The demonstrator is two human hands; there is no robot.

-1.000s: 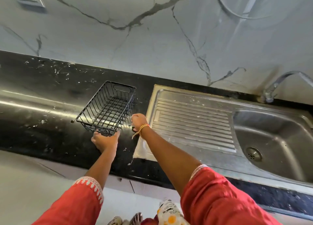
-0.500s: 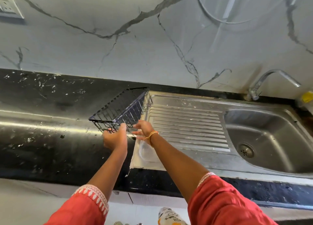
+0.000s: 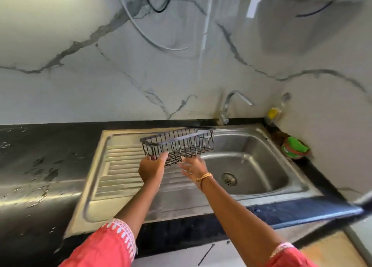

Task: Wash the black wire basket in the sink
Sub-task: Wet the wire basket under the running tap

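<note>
The black wire basket (image 3: 179,144) hangs in the air over the join between the ribbed drainboard and the sink bowl (image 3: 261,166). My left hand (image 3: 152,169) grips its near left corner from below. My right hand (image 3: 194,169) is just under the basket's near edge, fingers spread and blurred; whether it touches the wire I cannot tell. The steel bowl looks dry, with the drain (image 3: 228,179) at its middle. The tap (image 3: 231,105) stands at the back of the sink, and no water runs from it.
The ribbed drainboard (image 3: 120,176) lies left of the bowl, set in a black counter (image 3: 36,166) with white splashes. A yellow-capped bottle (image 3: 274,112) and a green scrub pad in a dish (image 3: 295,149) sit in the right corner. Marble wall behind.
Both hands lifted the basket off the black counter and carried it right, across the drainboard, to the edge of the sink bowl. My view swung right with it.
</note>
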